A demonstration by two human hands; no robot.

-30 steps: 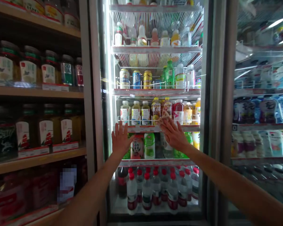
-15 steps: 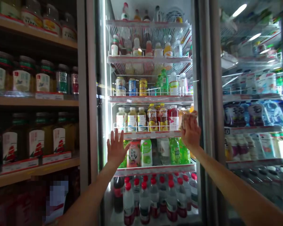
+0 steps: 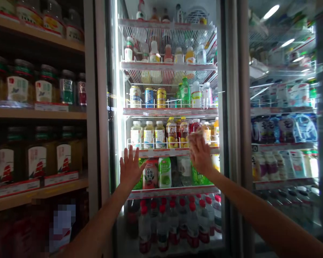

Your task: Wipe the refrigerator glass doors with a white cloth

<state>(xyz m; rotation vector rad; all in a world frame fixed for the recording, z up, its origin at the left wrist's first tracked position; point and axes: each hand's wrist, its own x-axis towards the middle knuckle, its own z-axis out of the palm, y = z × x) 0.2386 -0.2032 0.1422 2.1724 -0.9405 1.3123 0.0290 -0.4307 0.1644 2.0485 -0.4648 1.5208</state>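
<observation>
A tall drinks fridge with a glass door fills the middle of the view. My left hand is raised with fingers spread, at the lower left of the glass, in front of a red drink carton; it holds nothing. Against the glass, right of centre, my right hand presses a pale cloth under its fingers. The cloth is blurred and partly hidden by the hand. Behind it stand bottles with yellow caps and green bottles.
Wooden shelves with rows of bottles stand on the left. A grey door frame separates the fridge from a second glass-fronted cooler on the right. Red-capped bottles line the fridge bottom.
My right hand has moved left across the glass with the cloth, away from the right door edge. My left hand stays at about the same spot, fingers still spread.
</observation>
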